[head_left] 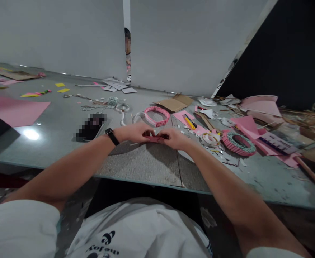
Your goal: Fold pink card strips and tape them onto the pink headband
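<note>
Between the fingers of the left hand [137, 133] and those of the right hand [175, 139] is a strip [154, 139], above a board [146, 165] on the table [57, 152]. Just beyond the fingers lies a ring [162, 123], with a cardboard piece [173, 103] behind it to the right. Left of the fingers is a phone [90, 128] (a cord bundle [113, 101] lies farther back). Right of them, a cutter [190, 122] rests on a paper sheet [179, 115]; farther right come a coil [210, 144] and a second ring [234, 147].
</note>
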`<state>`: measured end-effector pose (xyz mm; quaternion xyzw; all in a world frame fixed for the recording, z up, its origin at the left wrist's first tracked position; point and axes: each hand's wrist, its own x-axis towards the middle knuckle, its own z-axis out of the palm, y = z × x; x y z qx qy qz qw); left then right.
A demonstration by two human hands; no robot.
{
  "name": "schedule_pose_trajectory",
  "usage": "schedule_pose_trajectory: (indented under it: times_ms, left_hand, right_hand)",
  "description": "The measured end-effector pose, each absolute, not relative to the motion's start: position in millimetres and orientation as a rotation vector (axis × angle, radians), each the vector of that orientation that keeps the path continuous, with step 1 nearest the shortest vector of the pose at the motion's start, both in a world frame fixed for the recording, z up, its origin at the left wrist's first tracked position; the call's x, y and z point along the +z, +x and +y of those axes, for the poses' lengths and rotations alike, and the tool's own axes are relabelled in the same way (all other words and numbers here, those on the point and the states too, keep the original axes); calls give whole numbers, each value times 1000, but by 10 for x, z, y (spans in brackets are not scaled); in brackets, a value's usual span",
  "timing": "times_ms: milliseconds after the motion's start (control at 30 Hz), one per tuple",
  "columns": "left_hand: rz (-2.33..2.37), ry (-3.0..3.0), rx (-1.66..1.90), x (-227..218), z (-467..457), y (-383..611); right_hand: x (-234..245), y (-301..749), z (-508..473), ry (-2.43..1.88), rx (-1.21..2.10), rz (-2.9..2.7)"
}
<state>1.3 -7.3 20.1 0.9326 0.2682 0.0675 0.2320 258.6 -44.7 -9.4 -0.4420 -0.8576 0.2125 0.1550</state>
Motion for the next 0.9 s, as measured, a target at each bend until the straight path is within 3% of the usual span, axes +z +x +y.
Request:
schedule_pose_trajectory:
  times_ms: [267, 533, 900]
  left_hand:
    - [701, 2494, 392, 131, -65, 64]
    - [707, 2603, 291, 57, 29, 47]
    - [704, 2712, 329, 12, 7, 102]
  right_hand:
    - [-97, 2580, -442, -1309, 906, -2248]
    - [-8, 2603, -485, -1442, 994, -2080]
    - [59, 2512, -591, -1528, 366, -2482]
